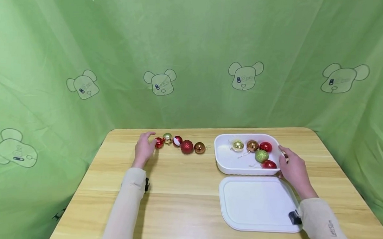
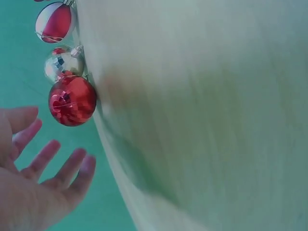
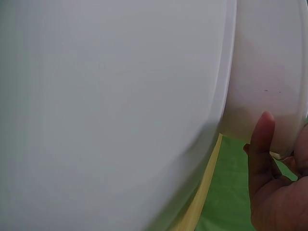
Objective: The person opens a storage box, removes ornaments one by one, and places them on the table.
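Observation:
My left hand [image 1: 144, 147] is at the left end of a row of Christmas baubles, fingers spread and loosely bent. Nearest to it is a shiny red bauble [image 2: 72, 102]; in the left wrist view a gap shows between fingertips and bauble. Beyond it come a green-gold bauble [image 1: 167, 138], a red and white bauble [image 2: 55, 22], a ridged dark red bauble [image 1: 187, 146] and a copper bauble [image 1: 199, 147]. On the right, my right hand [image 1: 293, 168] holds the right end of a white box [image 1: 223, 156], its fingers at the rim and outer wall.
Inside the box lie several baubles, among them a glittery green bauble [image 1: 261, 156] and a pale gold bauble [image 1: 237, 145]. A white lid [image 1: 258, 204] lies flat in front of the box, under the right forearm. Green cloth [image 1: 198, 98] hangs behind the wooden table [image 1: 176, 203].

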`<state>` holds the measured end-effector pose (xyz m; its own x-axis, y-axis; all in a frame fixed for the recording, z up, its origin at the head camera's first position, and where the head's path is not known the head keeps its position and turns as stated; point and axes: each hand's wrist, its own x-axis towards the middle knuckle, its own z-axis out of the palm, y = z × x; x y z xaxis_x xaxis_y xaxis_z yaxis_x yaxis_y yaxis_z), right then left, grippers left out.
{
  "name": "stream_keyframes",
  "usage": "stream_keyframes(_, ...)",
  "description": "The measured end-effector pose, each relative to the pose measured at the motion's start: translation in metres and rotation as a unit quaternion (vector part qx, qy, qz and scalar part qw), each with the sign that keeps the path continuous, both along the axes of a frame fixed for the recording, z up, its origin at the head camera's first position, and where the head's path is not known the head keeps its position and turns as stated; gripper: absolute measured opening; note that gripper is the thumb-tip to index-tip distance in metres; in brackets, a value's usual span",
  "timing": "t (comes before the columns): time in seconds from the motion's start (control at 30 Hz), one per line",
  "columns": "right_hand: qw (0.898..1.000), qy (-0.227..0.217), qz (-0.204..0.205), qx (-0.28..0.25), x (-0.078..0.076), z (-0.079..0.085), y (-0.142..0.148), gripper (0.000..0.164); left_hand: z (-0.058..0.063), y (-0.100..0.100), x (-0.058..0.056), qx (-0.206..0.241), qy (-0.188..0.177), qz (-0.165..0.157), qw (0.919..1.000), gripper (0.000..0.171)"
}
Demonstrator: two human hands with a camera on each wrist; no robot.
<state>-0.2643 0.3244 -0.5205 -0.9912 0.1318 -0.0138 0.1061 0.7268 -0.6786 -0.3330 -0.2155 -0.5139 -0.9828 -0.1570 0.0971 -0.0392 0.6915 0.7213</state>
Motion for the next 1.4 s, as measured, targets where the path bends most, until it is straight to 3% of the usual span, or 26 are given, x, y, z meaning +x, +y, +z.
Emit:
stream_keyframes(0.23, 1.0, 0.001, -0.003, 0.004, -0.001, 0.0, 0.003, 0.055, 0.011, 0.029, 0.0, -0.042, 0.054, -0.004, 0.9977, 0.039)
stream_keyframes(0.67, 1.0, -0.001, -0.003, 0.0, -0.002, 0.0, 0.003, 0.055, 0.035, 0.12, 0.008, -0.072, 0.097, -0.119, 0.9855, 0.04)
stream_keyframes(1.13, 1.0, 0.013, 0.0, 0.002, 0.0, 0.0, 0.0, 0.054, 0.03, 0.193, 0.017, -0.063, 0.09, -0.207, 0.9721, 0.042)
stream_keyframes(1.4, 1.0, 0.018, 0.002, 0.003, 0.001, 0.001, 0.001, 0.054, 0.024, 0.232, 0.012, -0.069, 0.066, -0.263, 0.9599, 0.044)
